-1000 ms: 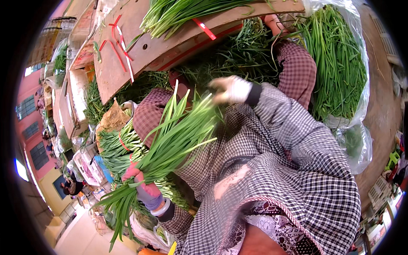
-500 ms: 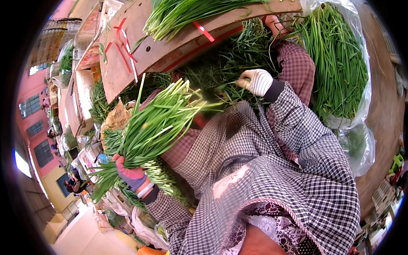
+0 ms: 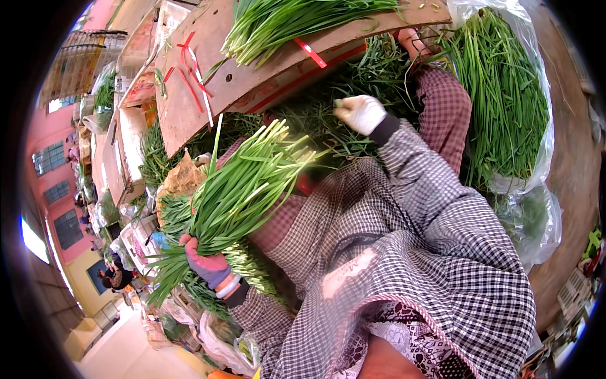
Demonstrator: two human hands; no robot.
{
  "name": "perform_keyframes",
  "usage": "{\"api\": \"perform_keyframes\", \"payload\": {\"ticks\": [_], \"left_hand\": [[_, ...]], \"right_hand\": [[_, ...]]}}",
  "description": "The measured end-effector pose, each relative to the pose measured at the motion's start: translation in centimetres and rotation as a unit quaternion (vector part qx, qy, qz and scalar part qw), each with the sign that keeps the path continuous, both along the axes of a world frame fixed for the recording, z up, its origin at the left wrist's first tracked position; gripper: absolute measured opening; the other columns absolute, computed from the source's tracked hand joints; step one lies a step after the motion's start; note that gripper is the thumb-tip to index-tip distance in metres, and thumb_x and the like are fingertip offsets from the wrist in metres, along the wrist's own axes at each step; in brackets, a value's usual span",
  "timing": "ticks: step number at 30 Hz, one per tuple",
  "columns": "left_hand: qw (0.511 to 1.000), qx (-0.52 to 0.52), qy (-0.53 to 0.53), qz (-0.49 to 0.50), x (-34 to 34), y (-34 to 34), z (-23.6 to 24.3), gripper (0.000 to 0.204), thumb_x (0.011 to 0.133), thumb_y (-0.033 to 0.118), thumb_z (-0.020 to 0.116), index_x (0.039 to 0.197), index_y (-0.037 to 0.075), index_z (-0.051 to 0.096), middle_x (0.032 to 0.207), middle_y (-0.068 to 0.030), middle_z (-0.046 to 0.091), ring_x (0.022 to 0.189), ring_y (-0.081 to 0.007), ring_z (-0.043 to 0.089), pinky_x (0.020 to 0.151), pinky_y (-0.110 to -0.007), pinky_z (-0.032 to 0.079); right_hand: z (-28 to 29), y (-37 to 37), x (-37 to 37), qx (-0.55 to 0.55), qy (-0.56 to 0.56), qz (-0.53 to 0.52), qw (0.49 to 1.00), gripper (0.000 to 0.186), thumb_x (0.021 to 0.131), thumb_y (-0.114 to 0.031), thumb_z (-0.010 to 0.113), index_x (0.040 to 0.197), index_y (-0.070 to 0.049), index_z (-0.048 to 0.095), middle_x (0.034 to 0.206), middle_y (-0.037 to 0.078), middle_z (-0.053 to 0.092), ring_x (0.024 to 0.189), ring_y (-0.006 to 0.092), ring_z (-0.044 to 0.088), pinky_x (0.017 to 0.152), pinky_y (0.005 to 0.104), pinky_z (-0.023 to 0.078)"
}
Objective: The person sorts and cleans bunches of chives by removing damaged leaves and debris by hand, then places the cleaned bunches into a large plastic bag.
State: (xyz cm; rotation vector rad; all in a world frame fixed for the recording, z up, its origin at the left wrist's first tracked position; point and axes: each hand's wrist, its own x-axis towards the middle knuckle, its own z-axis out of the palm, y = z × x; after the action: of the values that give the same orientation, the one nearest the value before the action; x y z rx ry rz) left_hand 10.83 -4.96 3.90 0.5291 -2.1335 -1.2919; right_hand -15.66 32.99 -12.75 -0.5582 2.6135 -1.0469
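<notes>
My left hand (image 3: 208,262), in a pink and purple glove, is closed round the leafy end of a bunch of garlic chives (image 3: 246,189). The pale cut ends fan out up and to the right, over my lap. My right hand (image 3: 361,114), in a white glove with bare fingertips, is apart from the bunch, above a heap of loose green leaves (image 3: 297,129). Its fingers look pinched together, slightly blurred; what is in them, if anything, is too small to make out. Another pile of chives (image 3: 237,262) partly shows beside my left wrist.
A brown board (image 3: 183,120) in front bears more chives (image 3: 303,25) and red and white ties (image 3: 196,76). At the right, a clear plastic sheet (image 3: 546,120) holds a large chive heap (image 3: 499,95). Crates and bagged greens stand at the left.
My right hand has moved left and slightly up over the loose leaves. My left hand and its bunch sit a little further right in the picture, as the whole view has shifted slightly.
</notes>
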Motion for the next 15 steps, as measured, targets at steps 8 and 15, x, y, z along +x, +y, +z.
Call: {"api": "perform_keyframes", "payload": {"ticks": [8, 15], "left_hand": [[0.993, 0.109, 0.004, 0.04, -1.0, 0.6, -0.1, 0.031, 0.093, 0.033, 0.046, 0.084, 0.004, 0.054, 0.122, -0.0085, 0.044, 0.111, -0.0184, 0.043, 0.101, -0.039, 0.032], [0.991, 0.128, 0.013, 0.046, 0.3, -0.2, -1.2, 0.034, 0.092, 0.035, 0.046, 0.083, 0.004, 0.055, 0.122, -0.0074, 0.045, 0.112, -0.0182, 0.043, 0.1, -0.038, 0.033]], "right_hand": [[11.0, -5.6, 2.5, -0.132, -0.189, 0.175, 0.957, 0.036, 0.083, -0.034, 0.06, 0.096, -0.001, 0.068, 0.072, 0.014, 0.067, 0.059, 0.0205, 0.063, 0.059, 0.0313, 0.052], [6.6, -4.9, 4.4, -0.277, -0.208, 0.028, 0.937, 0.02, 0.076, -0.022, 0.065, 0.081, -0.002, 0.067, 0.066, 0.014, 0.063, 0.056, 0.0189, 0.06, 0.054, 0.0303, 0.049]]}}
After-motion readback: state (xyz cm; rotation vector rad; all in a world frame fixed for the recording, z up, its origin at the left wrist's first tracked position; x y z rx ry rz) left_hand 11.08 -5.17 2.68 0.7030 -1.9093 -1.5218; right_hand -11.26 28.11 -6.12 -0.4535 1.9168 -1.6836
